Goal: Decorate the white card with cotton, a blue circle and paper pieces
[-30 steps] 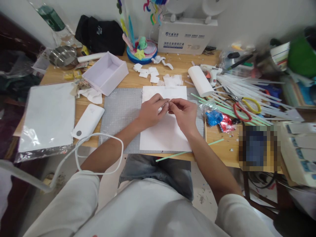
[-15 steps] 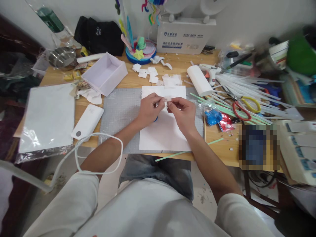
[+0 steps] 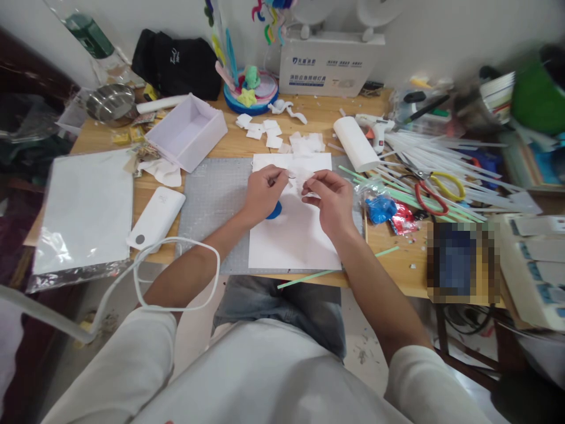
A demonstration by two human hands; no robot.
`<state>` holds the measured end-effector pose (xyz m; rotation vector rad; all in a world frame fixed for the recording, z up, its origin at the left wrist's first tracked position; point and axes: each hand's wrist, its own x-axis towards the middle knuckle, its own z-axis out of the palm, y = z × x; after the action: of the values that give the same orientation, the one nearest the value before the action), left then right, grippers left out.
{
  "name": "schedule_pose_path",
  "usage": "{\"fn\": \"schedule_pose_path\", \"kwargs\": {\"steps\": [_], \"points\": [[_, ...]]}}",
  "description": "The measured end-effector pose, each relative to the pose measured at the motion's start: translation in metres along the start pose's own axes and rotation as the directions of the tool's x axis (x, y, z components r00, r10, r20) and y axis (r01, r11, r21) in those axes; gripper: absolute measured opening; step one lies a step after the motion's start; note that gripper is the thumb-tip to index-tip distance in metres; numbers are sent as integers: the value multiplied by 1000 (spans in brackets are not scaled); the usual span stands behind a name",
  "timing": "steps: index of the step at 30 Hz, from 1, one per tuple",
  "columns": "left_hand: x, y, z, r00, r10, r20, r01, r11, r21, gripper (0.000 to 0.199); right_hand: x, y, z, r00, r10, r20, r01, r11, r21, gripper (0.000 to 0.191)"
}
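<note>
Over the white sheet of paper [image 3: 295, 241], my left hand [image 3: 266, 191] pinches a small white scrap [image 3: 289, 182] between thumb and fingertips. Just to its right is my right hand [image 3: 329, 197], its fingers curled close together; whether a tiny piece is between them is too small to tell. A blue round thing [image 3: 274, 211] shows under my left hand, partly covered by it. White tissue-like pieces [image 3: 308, 143] lie at the sheet's far edge, with small white squares [image 3: 273, 142] beyond it. Beneath the sheet is a grey cutting mat [image 3: 212, 194].
A lilac box [image 3: 188, 132] and white power bank [image 3: 158, 217] sit left, with a white cable loop [image 3: 216, 277] above my left forearm. Right are a white roll [image 3: 356, 144], glue gun [image 3: 375, 131], scissors [image 3: 430, 197], many straws [image 3: 445, 159] and a blue packet [image 3: 380, 209].
My hands have moved apart from each other, my left hand slightly left and my right hand slightly right. More of the blue round thing shows, and the white scrap stays at my left fingertips.
</note>
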<state>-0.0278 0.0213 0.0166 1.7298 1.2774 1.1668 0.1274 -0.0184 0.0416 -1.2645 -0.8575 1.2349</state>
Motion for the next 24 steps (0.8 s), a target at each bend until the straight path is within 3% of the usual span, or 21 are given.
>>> {"fn": "schedule_pose_path", "kwargs": {"steps": [6,13,19,24], "points": [[3,-1,-1,1000,-16,9,17,999,-31,28,1,-5,-2,996,76,41,-80,991,107,16],[6,-5,-4,999,-45,-5,45,998,-42,30,2,-7,-5,994,102,44,-106,989,106,19],[12,-8,-10,995,-48,-84,48,999,-4,26,15,-11,-14,999,0,34,1,999,-32,11],[13,-8,-11,995,-20,-103,24,999,34,26,61,-22,-18,972,-201,124,232,912,-339,11]]}}
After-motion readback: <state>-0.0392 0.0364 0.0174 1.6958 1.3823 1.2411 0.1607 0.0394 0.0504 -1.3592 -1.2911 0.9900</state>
